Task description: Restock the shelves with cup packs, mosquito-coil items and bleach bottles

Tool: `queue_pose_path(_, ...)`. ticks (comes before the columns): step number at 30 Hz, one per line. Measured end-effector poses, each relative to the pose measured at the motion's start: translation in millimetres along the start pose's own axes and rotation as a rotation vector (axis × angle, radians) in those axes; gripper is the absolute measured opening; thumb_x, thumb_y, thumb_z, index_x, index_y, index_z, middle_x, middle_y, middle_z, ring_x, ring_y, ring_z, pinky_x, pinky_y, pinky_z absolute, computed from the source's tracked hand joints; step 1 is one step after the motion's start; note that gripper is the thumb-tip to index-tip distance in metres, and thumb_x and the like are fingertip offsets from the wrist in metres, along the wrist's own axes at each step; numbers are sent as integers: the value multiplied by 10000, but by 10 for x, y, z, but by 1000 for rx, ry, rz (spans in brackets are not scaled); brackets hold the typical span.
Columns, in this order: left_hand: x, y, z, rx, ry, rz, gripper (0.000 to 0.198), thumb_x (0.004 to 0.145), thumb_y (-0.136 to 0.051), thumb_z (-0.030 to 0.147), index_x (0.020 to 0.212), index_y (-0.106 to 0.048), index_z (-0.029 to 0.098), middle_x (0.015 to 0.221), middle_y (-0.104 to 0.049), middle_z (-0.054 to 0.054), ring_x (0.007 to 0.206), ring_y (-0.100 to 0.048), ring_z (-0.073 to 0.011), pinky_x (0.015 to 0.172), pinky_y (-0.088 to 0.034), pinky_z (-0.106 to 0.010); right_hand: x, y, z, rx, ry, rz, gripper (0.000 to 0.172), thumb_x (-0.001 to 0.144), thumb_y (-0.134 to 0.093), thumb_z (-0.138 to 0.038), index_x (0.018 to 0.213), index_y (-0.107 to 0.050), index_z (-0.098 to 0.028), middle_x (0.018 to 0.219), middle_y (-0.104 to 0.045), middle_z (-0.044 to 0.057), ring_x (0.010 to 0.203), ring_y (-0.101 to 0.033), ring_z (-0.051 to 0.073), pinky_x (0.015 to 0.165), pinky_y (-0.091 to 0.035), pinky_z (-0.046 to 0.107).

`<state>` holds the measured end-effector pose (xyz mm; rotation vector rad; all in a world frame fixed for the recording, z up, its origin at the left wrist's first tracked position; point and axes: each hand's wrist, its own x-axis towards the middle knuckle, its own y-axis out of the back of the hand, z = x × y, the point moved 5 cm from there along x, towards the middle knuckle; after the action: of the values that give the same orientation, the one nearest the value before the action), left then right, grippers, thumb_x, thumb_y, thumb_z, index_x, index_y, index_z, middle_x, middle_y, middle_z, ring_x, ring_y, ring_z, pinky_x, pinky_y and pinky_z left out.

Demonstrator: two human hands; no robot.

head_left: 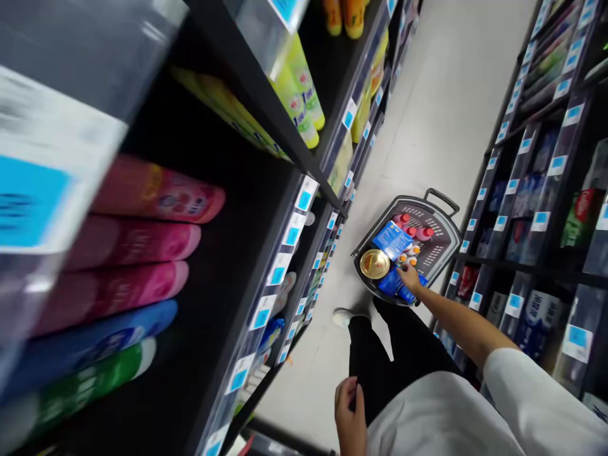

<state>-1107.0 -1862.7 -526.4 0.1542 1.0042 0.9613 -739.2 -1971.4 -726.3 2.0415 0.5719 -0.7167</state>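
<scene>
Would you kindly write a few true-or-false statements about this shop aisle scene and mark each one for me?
1. The right hand touches items in the grey shopping basket. True.
2. The left hand holds a blue box. False: the blue box lies in the basket, and the left hand hangs beside the black trousers, holding nothing visible.
3. A round gold tin lies in the basket. True.
4. The basket stands on a shelf. False: it is on the aisle floor.
5. The shelf labels are blue and white. True.

Aisle floor [427,126] free between shelving units [280,266].
</scene>
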Motion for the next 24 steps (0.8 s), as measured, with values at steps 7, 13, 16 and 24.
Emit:
queue_pose_path(7,1,-102,-208,28,37,115,457,770,-672,630,877,-731,189,963,-724,-112,896,-701,-254,796,-594,-369,649,150,-75,-324,136,79,1018,773,-799,-496,1579,-268,-174,1653,-171,218,1496,-210,398,1206,-201,545)
queue_pose_path(13,59,-84,-289,67,73,141,469,747,-669,656,859,-726,204,920,-731,-102,844,-722,-257,751,-609,-359,935,-25,-346,-703,246,6,1247,721,-809,-637,1625,-90,-168,1662,-35,290,1516,-64,479,1140,-103,736)
queue_pose_path(16,84,-72,-301,43,73,157,471,739,-682,660,858,-725,206,930,-727,-102,837,-723,-256,750,-619,-361,988,-102,-403,-722,200,-6,1288,698,-823,-648,1624,-77,-153,1650,-33,319,1506,-70,506,1122,-134,749)
queue_pose_path(24,133,-61,-172,50,56,147,478,755,-673,657,875,-730,198,963,-718,-113,868,-714,-254,766,-613,-355,948,-5,-476,-657,210,-24,1253,684,-866,-564,1616,-125,-174,1609,-128,327,1475,-159,521,1119,-217,692)
